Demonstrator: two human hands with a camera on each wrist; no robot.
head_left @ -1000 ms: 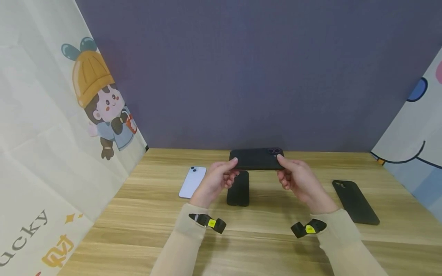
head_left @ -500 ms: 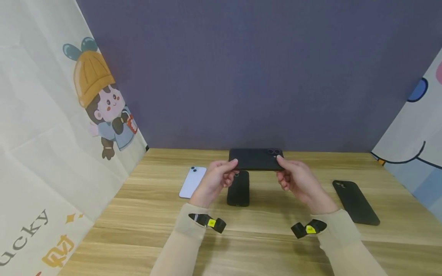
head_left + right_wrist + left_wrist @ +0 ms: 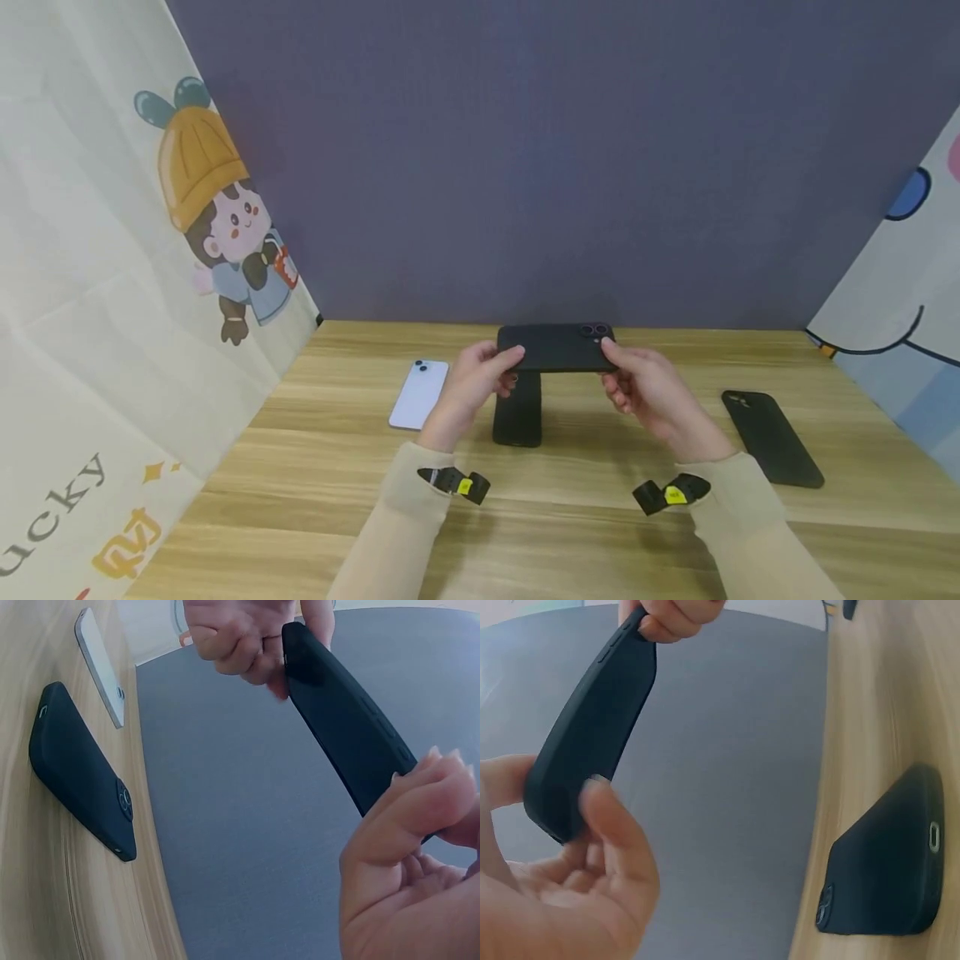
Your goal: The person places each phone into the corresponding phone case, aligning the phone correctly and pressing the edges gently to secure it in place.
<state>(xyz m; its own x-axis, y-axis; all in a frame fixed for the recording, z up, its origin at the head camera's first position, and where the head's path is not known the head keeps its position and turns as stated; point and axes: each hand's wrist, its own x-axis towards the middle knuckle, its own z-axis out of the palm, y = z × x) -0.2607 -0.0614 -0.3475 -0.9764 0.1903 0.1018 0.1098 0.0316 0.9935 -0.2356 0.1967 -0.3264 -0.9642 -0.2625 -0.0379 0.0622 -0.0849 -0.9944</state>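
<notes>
A phone in a black case (image 3: 555, 348) is held sideways above the far part of the table, its round camera lenses at the right end. My left hand (image 3: 476, 387) pinches the left end, thumb on the camera side and fingers underneath. At the other end, my right hand (image 3: 648, 387) grips it with the thumb beside the lenses. Side buttons show along the edge of the case in the left wrist view, where the left fingertips are partly blurred. Below the held phone lies another black-cased phone (image 3: 517, 415), its upper end partly hidden in the head view.
A pale lilac phone (image 3: 418, 396) lies on the wooden table (image 3: 570, 533), left of my left hand. To the right lies a black phone case (image 3: 772, 439); whether a phone is inside cannot be told. A dark panel (image 3: 555, 167) rises behind the table.
My left hand has shifted slightly right along the phone's left end, its thumb further onto the camera side. The right hand and the held phone stay nearly where they were.
</notes>
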